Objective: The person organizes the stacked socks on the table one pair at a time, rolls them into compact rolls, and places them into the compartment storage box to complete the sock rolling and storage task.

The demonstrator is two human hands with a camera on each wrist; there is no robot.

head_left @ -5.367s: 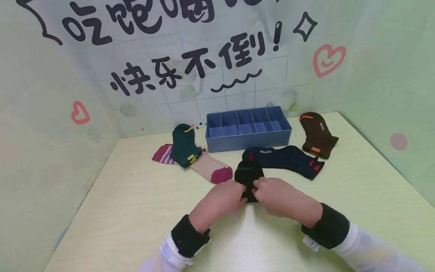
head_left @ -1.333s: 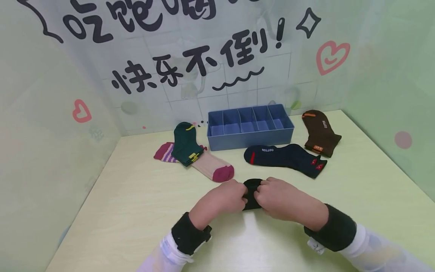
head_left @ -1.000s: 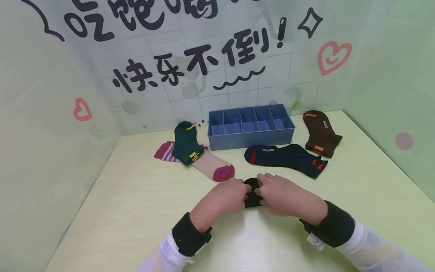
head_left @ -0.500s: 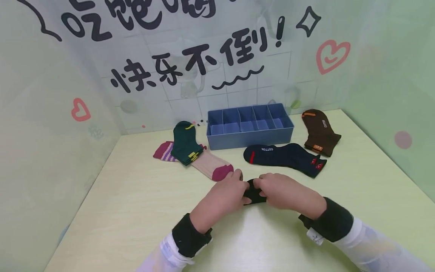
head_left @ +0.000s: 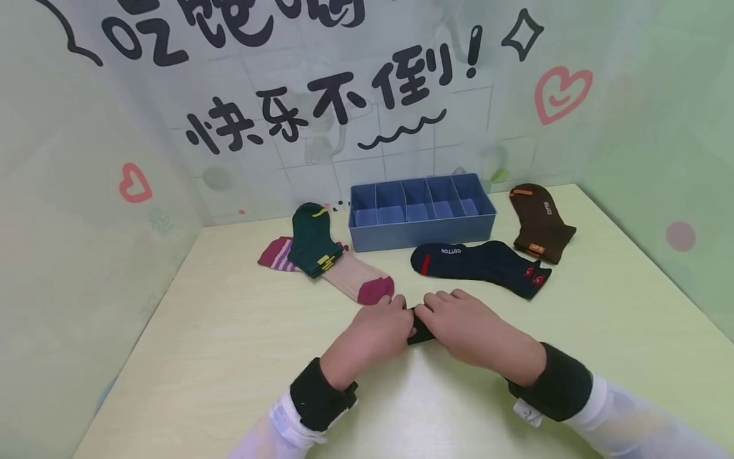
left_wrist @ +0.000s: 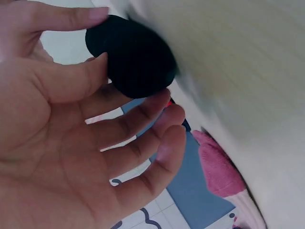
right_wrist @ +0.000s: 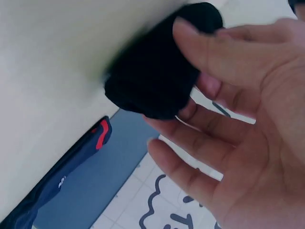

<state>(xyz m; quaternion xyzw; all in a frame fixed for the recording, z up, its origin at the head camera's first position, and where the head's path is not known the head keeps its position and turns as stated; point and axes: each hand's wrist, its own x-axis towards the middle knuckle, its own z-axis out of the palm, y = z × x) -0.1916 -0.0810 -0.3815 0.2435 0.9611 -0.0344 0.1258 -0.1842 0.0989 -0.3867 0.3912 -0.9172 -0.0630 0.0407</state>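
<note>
A black sock (head_left: pixel 421 330), folded into a short bundle, is between both hands near the middle of the table. My left hand (head_left: pixel 374 328) pinches its left end; in the left wrist view the thumb presses on the dark bundle (left_wrist: pixel 138 59) with fingers behind it. My right hand (head_left: pixel 467 326) grips the other end, thumb in front of the rolled cloth (right_wrist: pixel 152 71) and fingers at its back in the right wrist view. In the head view the hands hide most of the sock. Nearest beyond them lie navy socks (head_left: pixel 476 261) and pink socks (head_left: pixel 355 277).
A blue box (head_left: pixel 421 234) with several compartments stands against the back wall. Green socks (head_left: pixel 312 239) lie across the pink pair at its left. Brown socks (head_left: pixel 539 220) lie at its right. Walls edge the pale table (head_left: pixel 229 357) at the back and sides.
The black sock was longer and flatter at first; it is now a shorter, folded bundle nearer to me. In the last second the right hand has shifted left, covering more of it.
</note>
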